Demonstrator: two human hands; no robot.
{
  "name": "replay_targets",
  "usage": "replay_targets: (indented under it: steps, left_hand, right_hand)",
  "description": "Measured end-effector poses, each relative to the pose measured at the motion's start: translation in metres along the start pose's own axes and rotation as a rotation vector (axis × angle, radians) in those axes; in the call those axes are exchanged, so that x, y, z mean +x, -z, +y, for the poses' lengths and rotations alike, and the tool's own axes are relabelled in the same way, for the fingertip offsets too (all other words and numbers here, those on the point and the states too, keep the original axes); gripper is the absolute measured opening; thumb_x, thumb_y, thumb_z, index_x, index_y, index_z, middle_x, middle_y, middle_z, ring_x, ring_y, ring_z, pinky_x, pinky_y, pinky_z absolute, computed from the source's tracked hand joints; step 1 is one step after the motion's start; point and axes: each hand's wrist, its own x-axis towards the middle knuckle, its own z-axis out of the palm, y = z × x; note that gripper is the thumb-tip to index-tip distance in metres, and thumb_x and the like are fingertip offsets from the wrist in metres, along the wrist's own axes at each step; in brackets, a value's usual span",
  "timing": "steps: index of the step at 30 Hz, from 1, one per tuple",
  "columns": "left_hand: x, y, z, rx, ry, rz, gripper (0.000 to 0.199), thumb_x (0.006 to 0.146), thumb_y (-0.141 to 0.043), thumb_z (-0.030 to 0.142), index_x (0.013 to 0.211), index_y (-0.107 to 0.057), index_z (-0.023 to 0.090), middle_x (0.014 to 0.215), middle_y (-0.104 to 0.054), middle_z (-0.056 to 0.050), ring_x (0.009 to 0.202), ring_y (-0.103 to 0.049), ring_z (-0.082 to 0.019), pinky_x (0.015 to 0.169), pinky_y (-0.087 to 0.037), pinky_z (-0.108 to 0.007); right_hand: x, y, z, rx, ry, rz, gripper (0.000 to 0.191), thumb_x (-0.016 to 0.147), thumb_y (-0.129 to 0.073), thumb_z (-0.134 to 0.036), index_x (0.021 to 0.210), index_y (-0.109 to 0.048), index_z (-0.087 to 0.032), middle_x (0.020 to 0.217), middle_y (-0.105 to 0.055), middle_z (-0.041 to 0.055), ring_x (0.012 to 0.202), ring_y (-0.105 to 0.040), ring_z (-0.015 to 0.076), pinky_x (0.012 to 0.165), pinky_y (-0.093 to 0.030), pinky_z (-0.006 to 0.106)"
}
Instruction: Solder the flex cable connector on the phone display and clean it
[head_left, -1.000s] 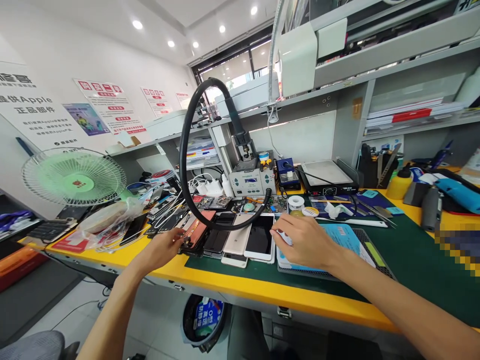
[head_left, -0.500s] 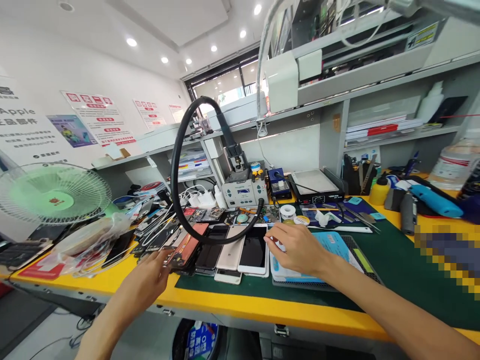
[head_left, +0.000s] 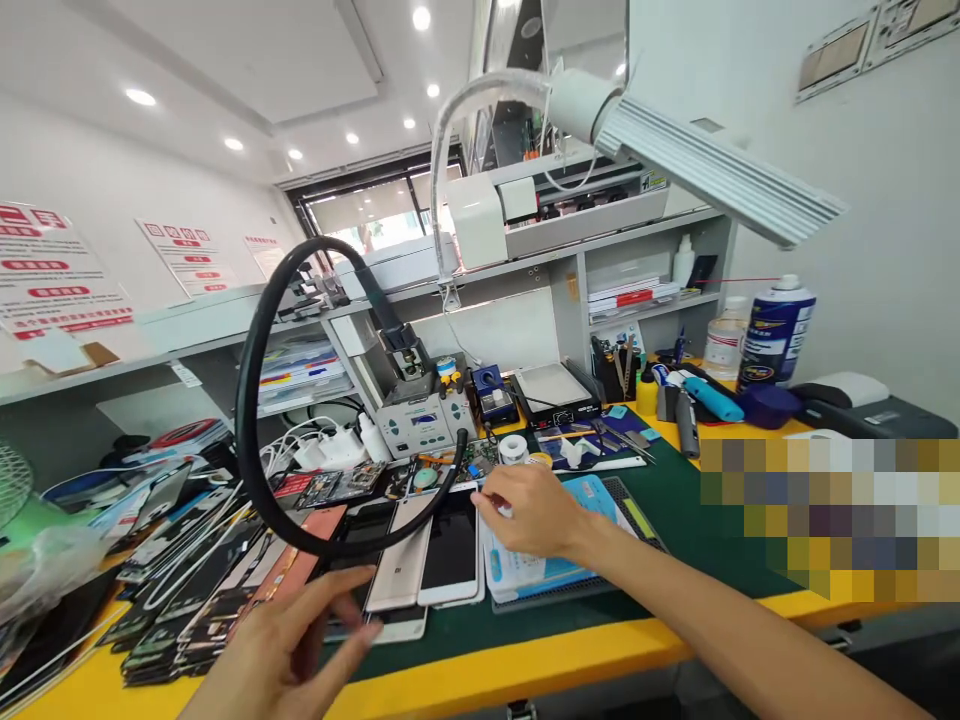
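My left hand [head_left: 300, 640] is open, thumb and fingers apart, above the lower ends of a row of phones. Close to it lies a gold phone [head_left: 397, 568], back up, with another phone partly under it. Beside that, a white phone with a black screen [head_left: 450, 555] rests face up. My right hand [head_left: 529, 510] is closed, fingers curled, its fingertips by the white phone's upper right edge; what they hold, if anything, is hidden. Under that hand is a blue and white packet [head_left: 517, 572] on a dark tray. A stack of phone parts [head_left: 180, 625] sits left of my left hand.
A thick black hose [head_left: 247, 420] loops over the phones from a rework station [head_left: 424, 425]. Behind stand a solder spool [head_left: 513, 449], a heating plate [head_left: 555, 390] and tweezers [head_left: 637, 440]. A lamp [head_left: 720, 160] hangs above. Bottles and a spray can [head_left: 776, 335] are at right.
The view has turned right. My left hand has moved from the stacked parts at left toward the gold phone, its fingers now spread. My right hand stays by the white phone's edge.
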Motion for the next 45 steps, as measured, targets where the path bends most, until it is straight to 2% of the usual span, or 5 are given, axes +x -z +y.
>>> replay_targets:
  steps: [3,8,22,32,45]
  left_hand:
    - [0.007,-0.005,0.004,0.048,-0.147,0.152,0.019,0.091,-0.058,0.034,0.107,-0.061,0.025,0.062,-0.062,0.005,0.045,-0.053,-0.01,0.045,-0.039,-0.022]
    - [-0.004,-0.025,0.003,0.177,-0.3,0.207,0.008,0.092,-0.054,0.02,0.088,-0.061,0.02,0.072,-0.064,-0.002,0.062,-0.06,-0.016,0.058,-0.043,-0.027]
    - [-0.047,-0.039,-0.033,0.269,-0.173,0.161,0.01,0.091,-0.058,0.021,0.1,-0.059,0.019,0.091,-0.065,-0.007,0.085,-0.062,-0.022,0.076,-0.05,-0.036]
    - [-0.034,-0.045,-0.019,0.257,-0.179,0.108,0.014,0.091,-0.057,0.023,0.105,-0.059,0.019,0.095,-0.066,-0.008,0.092,-0.061,-0.025,0.08,-0.051,-0.039]
    - [0.0,-0.056,0.017,0.226,-0.17,-0.043,0.048,0.09,-0.055,0.032,0.134,-0.046,0.017,0.135,-0.056,-0.014,0.128,-0.048,-0.03,0.108,-0.043,-0.046]
  right_hand:
    - [0.006,0.008,0.003,0.044,-0.124,0.09,0.035,0.094,-0.051,-0.026,0.06,-0.047,-0.018,0.054,-0.052,-0.0023,0.049,-0.045,0.0096,0.051,-0.031,0.024]
    - [0.014,0.019,0.01,0.112,-0.286,0.225,0.043,0.094,-0.05,-0.028,0.055,-0.035,-0.02,0.048,-0.039,-0.0045,0.045,-0.037,0.0089,0.048,-0.028,0.025]
    - [0.012,0.018,0.01,0.166,-0.322,0.231,0.043,0.089,-0.056,-0.027,0.053,-0.034,-0.019,0.047,-0.038,-0.005,0.045,-0.033,0.0088,0.048,-0.027,0.025]
    - [0.011,0.016,0.01,0.135,-0.314,0.186,0.042,0.089,-0.055,-0.026,0.052,-0.037,-0.019,0.046,-0.043,-0.0042,0.044,-0.038,0.0094,0.05,-0.027,0.026]
    - [0.01,0.014,0.007,0.093,-0.27,0.133,0.042,0.09,-0.053,-0.027,0.052,-0.035,-0.021,0.046,-0.041,-0.0041,0.044,-0.037,0.0102,0.05,-0.027,0.027]
